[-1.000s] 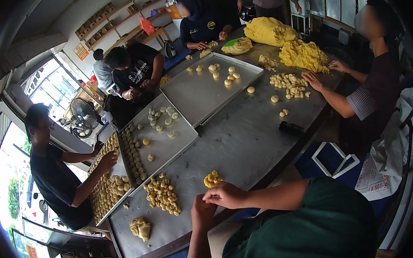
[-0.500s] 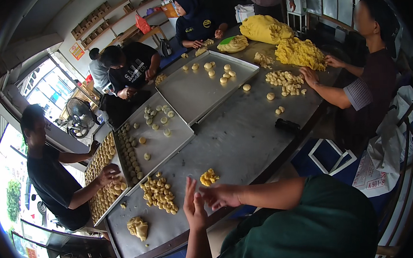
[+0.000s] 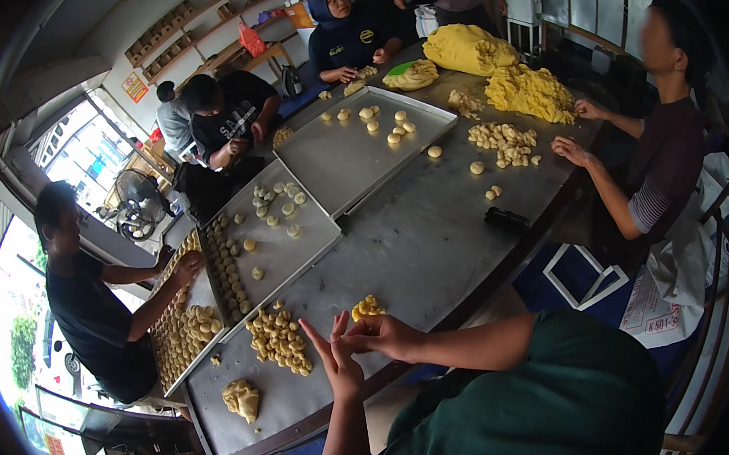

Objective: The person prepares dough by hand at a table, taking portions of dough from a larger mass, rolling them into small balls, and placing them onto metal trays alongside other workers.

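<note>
Metal tray [image 3: 278, 255] behind small dough pieces [image 3: 278, 342]

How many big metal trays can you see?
3: the far tray, the middle tray beside it, and the left tray, crowded with dough balls. Others elsewhere may be hidden.

Daylight overexposes the left opening [image 3: 3, 286], with dark, curving fisheye edges.

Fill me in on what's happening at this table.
The wearer's right hand meets the raised, open left hand over the near edge of the table; whether anything lies between them is hidden. Nearby are a yellow crumbly clump, small dough pieces and a smooth dough lump. At left, a co-worker's hand is at closely set dough balls.
</note>
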Demonstrator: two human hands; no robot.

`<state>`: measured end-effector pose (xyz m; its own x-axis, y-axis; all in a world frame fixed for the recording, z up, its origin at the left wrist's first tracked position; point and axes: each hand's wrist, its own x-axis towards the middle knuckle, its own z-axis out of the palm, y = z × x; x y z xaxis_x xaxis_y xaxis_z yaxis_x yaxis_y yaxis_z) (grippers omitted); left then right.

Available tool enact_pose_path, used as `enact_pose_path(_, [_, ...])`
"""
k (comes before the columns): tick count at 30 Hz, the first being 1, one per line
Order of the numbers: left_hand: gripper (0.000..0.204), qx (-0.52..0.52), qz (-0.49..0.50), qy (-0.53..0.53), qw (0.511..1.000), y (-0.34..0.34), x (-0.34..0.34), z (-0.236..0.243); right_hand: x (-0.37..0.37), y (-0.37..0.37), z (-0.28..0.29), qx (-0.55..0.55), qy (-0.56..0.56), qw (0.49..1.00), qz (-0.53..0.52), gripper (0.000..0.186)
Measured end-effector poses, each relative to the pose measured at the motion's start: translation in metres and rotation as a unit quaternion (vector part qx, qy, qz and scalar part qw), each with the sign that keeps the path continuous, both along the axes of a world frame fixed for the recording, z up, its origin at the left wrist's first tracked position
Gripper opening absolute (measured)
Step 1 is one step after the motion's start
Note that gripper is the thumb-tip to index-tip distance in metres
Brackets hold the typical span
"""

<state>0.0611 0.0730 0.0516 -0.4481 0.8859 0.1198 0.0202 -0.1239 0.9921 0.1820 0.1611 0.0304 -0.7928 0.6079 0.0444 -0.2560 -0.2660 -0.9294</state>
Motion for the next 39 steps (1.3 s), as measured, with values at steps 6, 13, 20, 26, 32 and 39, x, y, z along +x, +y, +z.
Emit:
enact_pose_path(6, [0.074,-0.035,-0.043,-0.123,0.991,0.004,-0.005,-0.01,0.005,-0.002,-0.034,-0.118,-0.023,0.992,0.022,0.034])
enact_pose_path(13, [0.072,-0.082,0.093,-0.206,0.971,-0.005,0.003,-0.001,-0.006,-0.016,-0.016,-0.148,-0.013,0.986,0.075,0.037])
enact_pose_path(20, [0.07,-0.001,0.04,-0.172,0.984,-0.01,-0.002,0.0,0.003,-0.016,-0.006,0.123,-0.118,0.985,-0.002,0.033])
enact_pose_path(26, [0.076,0.018,0.103,-0.024,0.994,-0.02,-0.023,-0.03,0.001,-0.009,-0.01,0.297,-0.131,0.945,-0.041,0.032])
enact_pose_path(32, [0.068,-0.009,0.123,0.149,0.981,-0.025,-0.044,-0.069,-0.004,0.084,-0.073,0.589,-0.18,0.777,-0.13,0.034])
enact_pose_path(39, [0.066,-0.044,0.13,0.144,0.98,-0.029,-0.054,-0.077,0.041,0.083,-0.071,0.647,-0.204,0.734,-0.03,0.03])
